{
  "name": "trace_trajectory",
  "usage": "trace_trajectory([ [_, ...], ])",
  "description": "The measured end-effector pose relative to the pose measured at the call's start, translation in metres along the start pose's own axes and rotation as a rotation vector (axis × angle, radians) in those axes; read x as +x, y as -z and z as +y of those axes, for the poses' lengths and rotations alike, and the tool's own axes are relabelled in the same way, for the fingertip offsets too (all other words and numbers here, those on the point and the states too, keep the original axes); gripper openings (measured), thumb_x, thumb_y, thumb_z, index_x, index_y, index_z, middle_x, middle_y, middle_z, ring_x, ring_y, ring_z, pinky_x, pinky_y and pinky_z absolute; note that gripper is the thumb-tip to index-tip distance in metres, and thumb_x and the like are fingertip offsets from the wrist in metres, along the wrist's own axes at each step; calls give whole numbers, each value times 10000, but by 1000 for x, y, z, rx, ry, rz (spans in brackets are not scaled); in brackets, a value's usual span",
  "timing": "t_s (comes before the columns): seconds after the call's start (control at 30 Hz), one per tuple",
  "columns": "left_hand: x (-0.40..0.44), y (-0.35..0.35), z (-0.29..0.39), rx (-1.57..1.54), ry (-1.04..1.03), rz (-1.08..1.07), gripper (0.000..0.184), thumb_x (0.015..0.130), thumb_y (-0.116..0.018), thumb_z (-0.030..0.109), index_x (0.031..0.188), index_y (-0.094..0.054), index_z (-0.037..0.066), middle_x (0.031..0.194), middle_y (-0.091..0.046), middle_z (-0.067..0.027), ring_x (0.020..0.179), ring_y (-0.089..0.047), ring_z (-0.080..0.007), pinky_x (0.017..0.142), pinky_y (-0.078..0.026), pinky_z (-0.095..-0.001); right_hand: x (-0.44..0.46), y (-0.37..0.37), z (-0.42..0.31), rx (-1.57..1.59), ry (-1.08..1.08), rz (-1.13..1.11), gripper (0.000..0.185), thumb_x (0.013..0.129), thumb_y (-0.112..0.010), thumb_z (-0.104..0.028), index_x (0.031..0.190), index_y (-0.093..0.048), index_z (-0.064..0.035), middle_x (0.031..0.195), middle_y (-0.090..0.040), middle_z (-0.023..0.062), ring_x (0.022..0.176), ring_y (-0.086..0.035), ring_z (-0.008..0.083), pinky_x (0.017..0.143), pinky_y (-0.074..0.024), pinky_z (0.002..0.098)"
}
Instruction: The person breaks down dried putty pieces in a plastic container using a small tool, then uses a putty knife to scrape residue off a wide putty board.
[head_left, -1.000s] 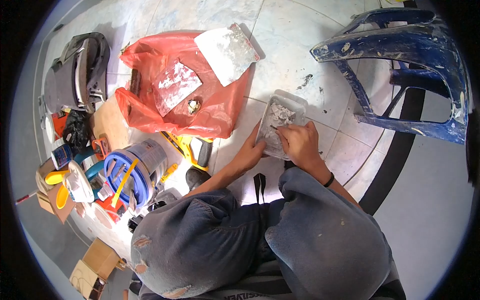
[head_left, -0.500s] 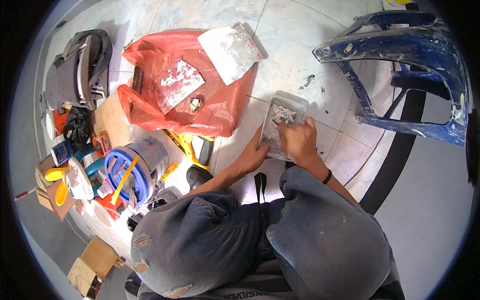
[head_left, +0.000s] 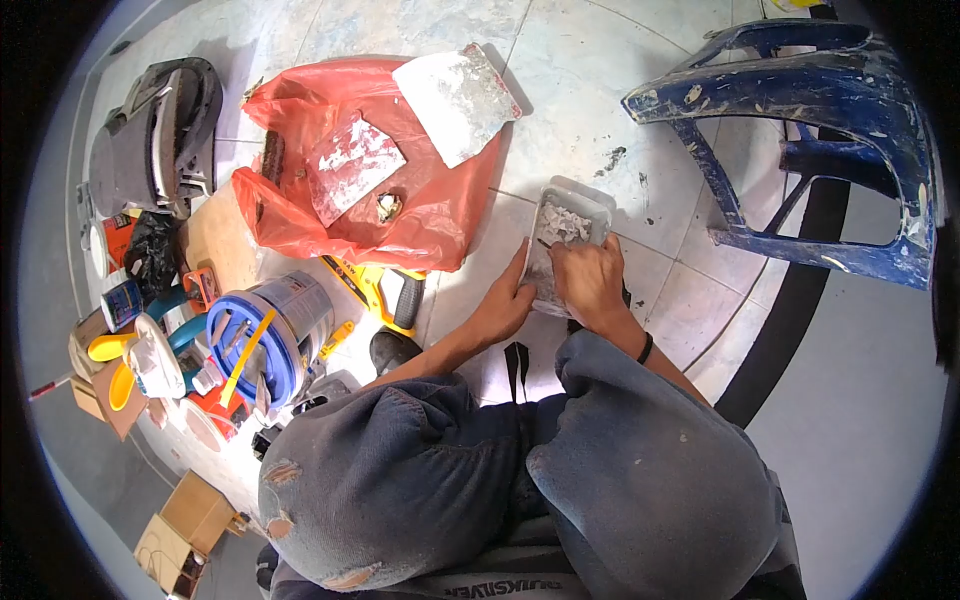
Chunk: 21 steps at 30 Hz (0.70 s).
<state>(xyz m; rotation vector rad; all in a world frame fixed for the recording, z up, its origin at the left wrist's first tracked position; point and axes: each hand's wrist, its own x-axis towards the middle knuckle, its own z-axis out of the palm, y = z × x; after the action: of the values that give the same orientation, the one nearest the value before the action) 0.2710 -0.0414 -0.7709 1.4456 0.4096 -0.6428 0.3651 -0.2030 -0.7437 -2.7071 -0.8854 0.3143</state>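
Note:
A small rectangular plastic tub (head_left: 606, 215) sits low in front of my knees. Inside it lies crumbly grey-white material (head_left: 566, 224), heaped toward the far end. My left hand (head_left: 503, 304) grips the tub's left side, thumb near the rim. Over the tub's near right part is my right hand (head_left: 588, 281), its fingers closed and pointing down into the material. A small dark tip shows by those fingers, but the rest of whatever they hold is hidden.
Left of the tub lie a red plastic bag (head_left: 425, 215), a white-smeared board (head_left: 458, 105) and a yellow-handled saw (head_left: 376, 296). A blue-lidded bucket (head_left: 290, 310) stands further left among tools. At right is a blue plastic chair (head_left: 770, 95) with white splashes.
My right hand has shifted slightly left within the tub, and its fingers are bunched differently. More of the far heap shows. My left hand keeps its hold on the tub's side.

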Motion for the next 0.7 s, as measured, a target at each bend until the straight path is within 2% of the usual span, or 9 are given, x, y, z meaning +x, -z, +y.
trace_trajectory([
  [0.07, 3, -1, -8, 82, -96, 32, 795, 941, -462, 88, 1656, -126, -8, 1544, -441, -312, 1373, -520, -373, 1170, -385, -393, 1, 4, -3, 15, -20, 3, 154, 904, -650, -186, 801, -727, -102, 695, -696, 124, 695, -704, 294, 846, -415, 453],
  [0.13, 2, -2, -3, 19, -14, 15, 800, 943, -462, 85, 1667, -125, 31, 1489, -494, -298, 1251, -610, -340, 1070, -483, -377, -1, 7, -2, 28, -45, 7, 169, 919, -650, -194, 805, -730, -99, 700, -703, 124, 694, -706, 295, 837, -413, 455],
  [0.23, -1, 0, 12, -46, 31, -15, 791, 948, -447, 62, 1672, -131, 55, 1466, -515, -272, 1222, -633, -308, 988, -537, -358, -1, 5, -2, 38, -74, -8, 174, 928, -649, -206, 821, -744, -105, 703, -711, 111, 688, -707, 295, 804, -402, 456],
  [0.37, -3, -1, 18, -159, 32, -18, 776, 952, -422, 29, 1671, -132, 52, 1482, -503, -252, 1294, -595, -302, 1003, -541, -354, -2, 20, 7, 238, -111, 113, 169, 928, -655, -208, 832, -758, -115, 711, -715, 95, 691, -686, 287, 772, -381, 448],
  [0.43, -3, 1, 22, -398, 66, -32, 771, 955, -404, 3, 1673, -128, 60, 1469, -509, -238, 1259, -607, -296, 1030, -548, -379, -4, 35, 10, 294, -114, 118, 163, 917, -661, -207, 824, -759, -116, 714, -715, 93, 695, -673, 285, 767, -376, 442],
  [0.5, -4, 1, 19, -380, 57, -48, 769, 957, -399, 0, 1673, -127, 65, 1470, -507, -234, 1259, -607, -299, 1044, -549, -397, -6, 47, 11, 129, 76, 119, 112, 879, -711, -172, 844, -797, -109, 654, -659, 80, 656, -606, 282, 740, -357, 417],
  [0.57, -3, -2, 11, -360, 41, -67, 768, 958, -394, -4, 1673, -125, 70, 1472, -505, -231, 1259, -608, -302, 1057, -550, -415, -10, 34, 17, 59, 97, 131, 110, 873, -709, -167, 826, -790, -111, 649, -649, 77, 659, -595, 279, 737, -356, 419],
  [0.63, -1, -2, 3, -192, -57, -36, 759, 962, -381, 1, 1672, -123, 69, 1485, -495, -225, 1276, -602, -313, 1058, -555, -438, -4, 32, 20, -10, 123, 149, 110, 867, -706, -162, 807, -783, -113, 645, -639, 75, 663, -585, 276, 735, -355, 420],
  [0.7, -1, 0, 3, -269, -11, -60, 757, 964, -382, 5, 1671, -121, 63, 1492, -492, -223, 1278, -601, -313, 1057, -554, -434, 5, 32, 24, -85, 59, 132, 108, 863, -693, -151, 789, -765, -118, 660, -652, 78, 662, -591, 279, 736, -360, 425],
])
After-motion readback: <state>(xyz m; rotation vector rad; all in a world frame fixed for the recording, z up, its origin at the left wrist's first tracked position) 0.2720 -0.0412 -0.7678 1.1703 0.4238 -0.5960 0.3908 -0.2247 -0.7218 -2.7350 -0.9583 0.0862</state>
